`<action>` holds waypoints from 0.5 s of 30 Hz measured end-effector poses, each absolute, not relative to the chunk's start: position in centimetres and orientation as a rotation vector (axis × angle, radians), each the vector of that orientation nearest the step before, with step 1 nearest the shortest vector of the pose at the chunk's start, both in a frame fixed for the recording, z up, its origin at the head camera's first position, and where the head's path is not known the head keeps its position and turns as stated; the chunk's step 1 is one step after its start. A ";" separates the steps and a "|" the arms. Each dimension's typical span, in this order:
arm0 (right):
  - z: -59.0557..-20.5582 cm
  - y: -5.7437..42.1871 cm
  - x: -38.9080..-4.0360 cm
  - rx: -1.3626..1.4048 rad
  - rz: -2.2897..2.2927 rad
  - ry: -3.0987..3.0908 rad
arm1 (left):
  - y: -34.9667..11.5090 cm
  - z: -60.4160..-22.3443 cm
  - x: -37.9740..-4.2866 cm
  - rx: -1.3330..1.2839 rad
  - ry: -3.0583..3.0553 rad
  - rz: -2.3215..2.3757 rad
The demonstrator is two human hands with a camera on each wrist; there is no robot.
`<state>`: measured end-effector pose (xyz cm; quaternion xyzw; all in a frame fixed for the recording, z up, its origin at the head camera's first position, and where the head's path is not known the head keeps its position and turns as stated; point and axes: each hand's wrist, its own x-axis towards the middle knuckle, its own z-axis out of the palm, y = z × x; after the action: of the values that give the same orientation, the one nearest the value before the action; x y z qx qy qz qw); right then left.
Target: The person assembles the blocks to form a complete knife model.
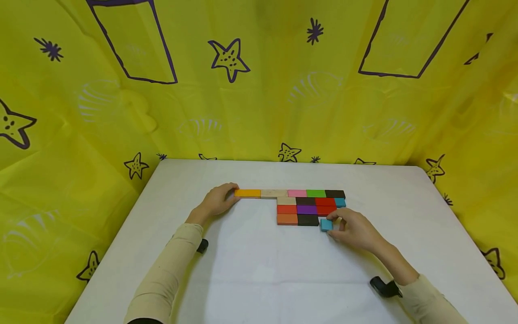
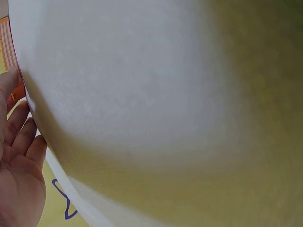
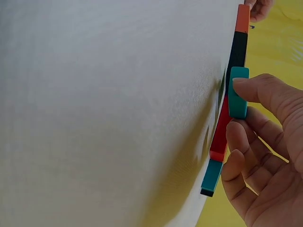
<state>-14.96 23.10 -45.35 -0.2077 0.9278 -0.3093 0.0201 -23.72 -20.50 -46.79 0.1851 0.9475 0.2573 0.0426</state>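
Coloured flat blocks lie in stepped rows on the white table. My right hand pinches a small blue block between thumb and fingers, near the black block ending the front row. In the right wrist view that blue block looks teal, with the thumb on its face and red and black blocks behind. At the far left of the back row, my left hand holds the end of an orange block between thumb and finger. Only a sliver of this orange block shows in the left wrist view.
Beige, pink, green and black blocks continue the back row. Red, purple and another blue block sit in front of it. A yellow patterned curtain surrounds the table at the back and sides.
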 end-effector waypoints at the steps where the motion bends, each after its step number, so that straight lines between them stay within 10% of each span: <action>1: -45.4 23.1 -15.0 -0.643 -0.955 2.879 | -20.5 -46.8 -23.7 0.569 2.901 0.788; 15: -45.5 23.0 -15.2 -0.622 -0.916 2.917 | -20.6 -47.0 -23.9 0.576 2.913 0.769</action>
<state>-15.22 22.95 -45.52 -0.1993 0.9348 -0.2937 0.0105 -23.90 -20.56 -47.04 0.1875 0.9490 0.2507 0.0372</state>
